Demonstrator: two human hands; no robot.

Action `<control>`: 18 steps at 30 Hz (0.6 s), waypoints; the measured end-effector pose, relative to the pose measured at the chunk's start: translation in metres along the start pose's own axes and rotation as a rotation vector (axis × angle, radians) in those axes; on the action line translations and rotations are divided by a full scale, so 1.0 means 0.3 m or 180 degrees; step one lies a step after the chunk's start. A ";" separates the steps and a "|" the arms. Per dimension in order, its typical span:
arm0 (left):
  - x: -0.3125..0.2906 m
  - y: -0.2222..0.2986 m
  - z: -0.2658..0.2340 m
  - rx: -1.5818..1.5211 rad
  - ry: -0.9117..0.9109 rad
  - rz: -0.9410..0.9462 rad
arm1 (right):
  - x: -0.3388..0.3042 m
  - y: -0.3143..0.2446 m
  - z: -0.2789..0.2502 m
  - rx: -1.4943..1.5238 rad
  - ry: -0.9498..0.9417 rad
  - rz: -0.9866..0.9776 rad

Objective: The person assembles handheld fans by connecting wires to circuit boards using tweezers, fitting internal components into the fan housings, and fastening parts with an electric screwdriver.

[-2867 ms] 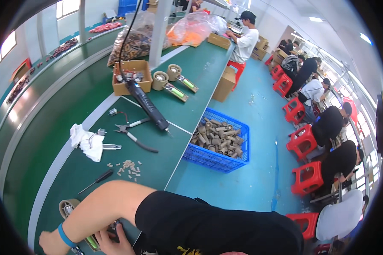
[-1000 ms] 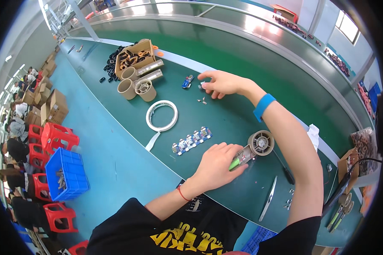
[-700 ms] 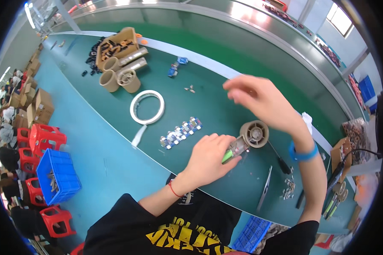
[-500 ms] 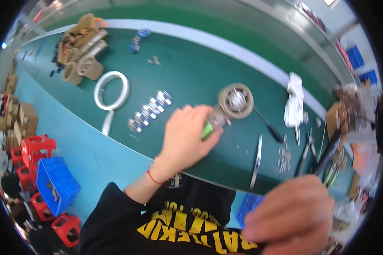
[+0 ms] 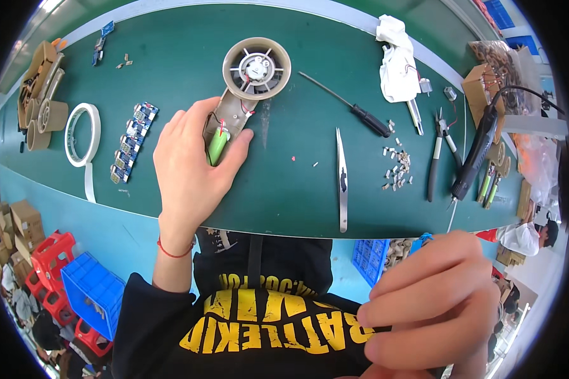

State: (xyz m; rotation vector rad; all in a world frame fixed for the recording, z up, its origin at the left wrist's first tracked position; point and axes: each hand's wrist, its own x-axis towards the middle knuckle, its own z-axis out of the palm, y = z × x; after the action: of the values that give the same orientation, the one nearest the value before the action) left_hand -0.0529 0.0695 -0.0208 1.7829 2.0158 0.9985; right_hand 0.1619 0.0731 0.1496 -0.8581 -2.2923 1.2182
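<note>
My left hand is wrapped round the handle of a beige handheld fan housing, low over the green mat. Its round duct, with a motor and spokes inside, points away from me. In the handle's hollow lies a green battery cell with red and dark wires, partly covered by my fingers. Close to the camera at lower right, my right hand has its fingers curled inward. Whatever it may hold is hidden. Metal tweezers and a black-handled screwdriver lie right of the fan.
Left are a joined strip of circuit boards, a white tape roll and beige housings. Rightward lie small white connectors, cutting pliers, a soldering iron and a white-wrapped tool. A blue crate stands below the table.
The whole view has shifted and sharpened. My left hand and the fan housing now appear further left, with the duct turned more straight ahead. My right hand stays curled at lower right.
</note>
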 end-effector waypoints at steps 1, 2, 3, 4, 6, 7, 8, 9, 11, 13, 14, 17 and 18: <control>0.008 0.019 -0.004 0.0004 -0.0039 0.0018 | -0.030 0.039 0.039 0.0055 0.0711 -0.0539; 0.008 0.019 -0.008 0.0092 -0.0077 -0.0023 | -0.039 0.065 0.072 0.0120 0.1379 -0.1101; 0.006 0.016 -0.008 0.0177 -0.0116 -0.0063 | -0.035 0.061 0.077 0.0147 0.1366 -0.1096; 0.005 0.005 -0.002 0.0194 -0.0122 -0.0087 | -0.027 0.048 0.073 0.0313 0.1318 -0.0842; 0.016 -0.011 0.016 -0.0374 0.0183 0.0079 | 0.003 -0.049 -0.047 0.0055 0.0182 0.0419; 0.021 -0.006 0.022 -0.0463 0.0159 0.0127 | -0.024 -0.017 -0.056 -0.0018 0.0230 0.0475; -0.001 -0.014 -0.003 -0.0255 0.0210 -0.0030 | -0.056 0.114 -0.032 0.0305 0.0197 -0.0368; 0.023 0.011 0.023 -0.0486 0.0138 0.0014 | -0.086 0.147 -0.012 0.0242 0.0326 -0.0934; 0.005 0.008 0.002 -0.0525 0.0090 -0.0135 | -0.036 0.260 0.098 0.0233 0.1272 -0.2064; 0.000 0.009 -0.013 -0.0698 0.0031 -0.0352 | -0.013 0.193 0.070 -0.0493 0.0497 -0.0596; 0.013 0.016 -0.016 -0.0976 -0.0001 -0.0294 | -0.008 0.100 0.032 -0.1161 -0.0220 0.0934; 0.000 -0.009 -0.039 -0.1080 0.0016 -0.0197 | 0.017 -0.027 -0.022 -0.2097 -0.1990 0.3581; 0.002 -0.007 -0.039 -0.0996 0.0058 -0.0119 | -0.003 -0.033 -0.016 -0.2164 -0.3008 0.6036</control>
State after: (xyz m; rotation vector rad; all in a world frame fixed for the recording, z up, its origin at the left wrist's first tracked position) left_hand -0.0617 0.0665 -0.0135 1.5703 1.7783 1.2434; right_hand 0.1624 0.0710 0.1604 -3.8549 -1.9187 1.4163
